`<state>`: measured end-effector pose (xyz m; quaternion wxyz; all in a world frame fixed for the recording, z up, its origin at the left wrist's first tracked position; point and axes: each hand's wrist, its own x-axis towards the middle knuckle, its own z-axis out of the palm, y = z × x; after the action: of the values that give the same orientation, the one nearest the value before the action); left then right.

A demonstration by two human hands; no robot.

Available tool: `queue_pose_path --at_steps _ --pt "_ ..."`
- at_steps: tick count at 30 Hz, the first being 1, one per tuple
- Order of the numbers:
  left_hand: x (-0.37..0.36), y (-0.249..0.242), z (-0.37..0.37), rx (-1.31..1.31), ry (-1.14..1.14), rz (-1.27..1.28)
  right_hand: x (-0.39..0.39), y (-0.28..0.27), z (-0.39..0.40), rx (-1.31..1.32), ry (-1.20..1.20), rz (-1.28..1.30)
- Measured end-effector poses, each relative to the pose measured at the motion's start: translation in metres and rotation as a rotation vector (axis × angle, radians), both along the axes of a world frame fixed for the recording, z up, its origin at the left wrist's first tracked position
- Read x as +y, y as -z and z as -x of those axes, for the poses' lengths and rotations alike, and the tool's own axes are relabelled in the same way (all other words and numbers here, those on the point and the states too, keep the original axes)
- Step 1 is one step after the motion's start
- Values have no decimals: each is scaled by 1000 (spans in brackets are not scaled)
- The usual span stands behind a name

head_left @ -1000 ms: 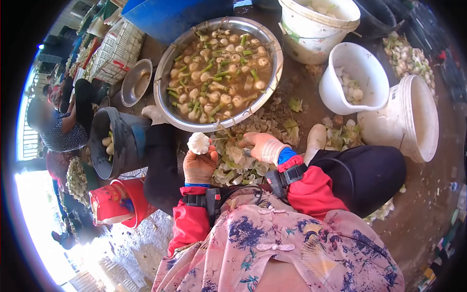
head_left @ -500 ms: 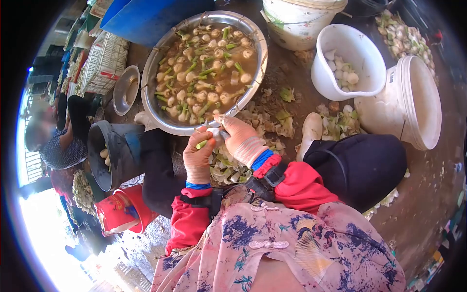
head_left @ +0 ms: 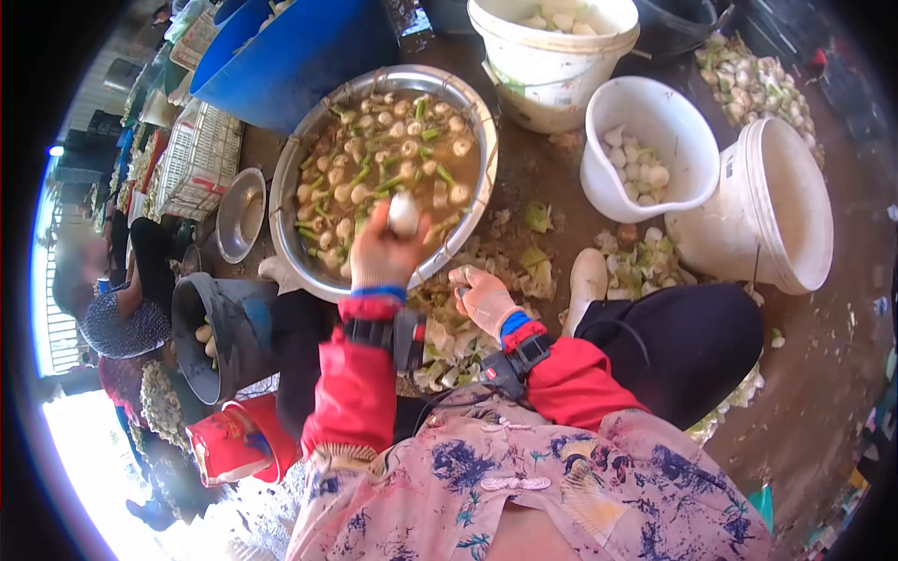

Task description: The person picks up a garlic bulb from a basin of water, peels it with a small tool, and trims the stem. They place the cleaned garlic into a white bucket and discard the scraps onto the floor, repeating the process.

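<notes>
My left hand (head_left: 385,251) is over the near part of a round metal basin (head_left: 283,201), its fingers closed around a smooth white garlic bulb (head_left: 403,215). In the basin, bulbs with short green stems (head_left: 360,192) float in brown water. Just outside the rim, to the right, my right hand (head_left: 486,299) is closed, thumb against fingers. Something small and dark shows at its fingertips, but I cannot make out what it is. Below the hands, loose peelings (head_left: 458,341) cover the floor.
A white tub (head_left: 692,140) holds peeled bulbs. Beside it are a tipped white bucket (head_left: 725,220) and an upright bucket (head_left: 552,70). A blue tub (head_left: 290,70), grey bucket (head_left: 238,323) and red bucket (head_left: 267,435) stand left. Another person (head_left: 122,313) sits far left.
My hands have separated. The left has moved up over the basin with the bulb, whose green stem no longer shows; the right has moved lower and right. The view has shifted slightly.
</notes>
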<state>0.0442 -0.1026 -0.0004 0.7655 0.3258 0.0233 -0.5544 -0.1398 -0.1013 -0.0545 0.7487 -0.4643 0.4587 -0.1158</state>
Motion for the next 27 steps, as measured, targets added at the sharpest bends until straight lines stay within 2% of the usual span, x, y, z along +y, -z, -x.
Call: queue_pose_path --at_steps 1,3,4,5,6,7,8,9,10,11,12,13,14,15,17,18,20,21,23,25,26,27 --pt "-42 -40 12 -16 37 70 -4 -1 0 1 2 15" --pt "-99 -120 33 -102 177 205 -15 0 2 -206 285 -177" --pt "-122 -128 29 -196 233 293 -22 -20 3 -140 376 -99" --pt "-140 -133 27 -293 287 380 -29 -15 3 -142 376 -91" --pt "-149 -135 29 -508 255 229 -36 -7 3 -236 605 -85" --pt "-155 -119 25 -685 290 97 -44 -2 3 -329 834 -83" --pt "-166 -93 12 -846 413 -156 -51 4 4 -327 931 -18" --pt "-169 -49 5 -1055 452 -217 -59 19 7 -414 1028 -48" --pt "-170 14 -6 -1602 391 -133 -65 10 12 -387 1092 -105" --pt "-159 22 1 -1712 641 -346 -71 -1 15 -360 1152 -161" --pt "-164 33 7 -2141 1112 -552 -76 4 17 -359 1150 -162" --pt "-150 41 18 -2228 1056 -449 -81 10 19 -363 1161 -200" --pt "-144 76 10 -2212 1108 -432 -84 14 18 -370 1170 -238" --pt "-141 107 5 -2256 1242 -525 -85 17 17 -372 1167 -238" --pt "-143 107 2 -1991 1500 -743 -84 20 17 -443 1118 -234" --pt "-137 89 4 -1985 1501 -751 -83 22 17 -440 1112 -240" --pt "-119 37 11 -1736 1322 -664 -79 26 14 -399 1022 -266" --pt "-106 38 3 -1737 1325 -676 -75 26 11 -382 979 -280" --pt "-72 42 -20 -998 879 -410 -67 16 5 -351 902 -291" --pt "-31 1 -14 -459 536 -223 -56 17 1 -380 628 -185" --pt "-10 -20 -3 -372 430 -123 -52 7 0 -410 502 -145" --pt "9 -25 1 -333 361 -89 -48 -3 -6 -402 497 -154"
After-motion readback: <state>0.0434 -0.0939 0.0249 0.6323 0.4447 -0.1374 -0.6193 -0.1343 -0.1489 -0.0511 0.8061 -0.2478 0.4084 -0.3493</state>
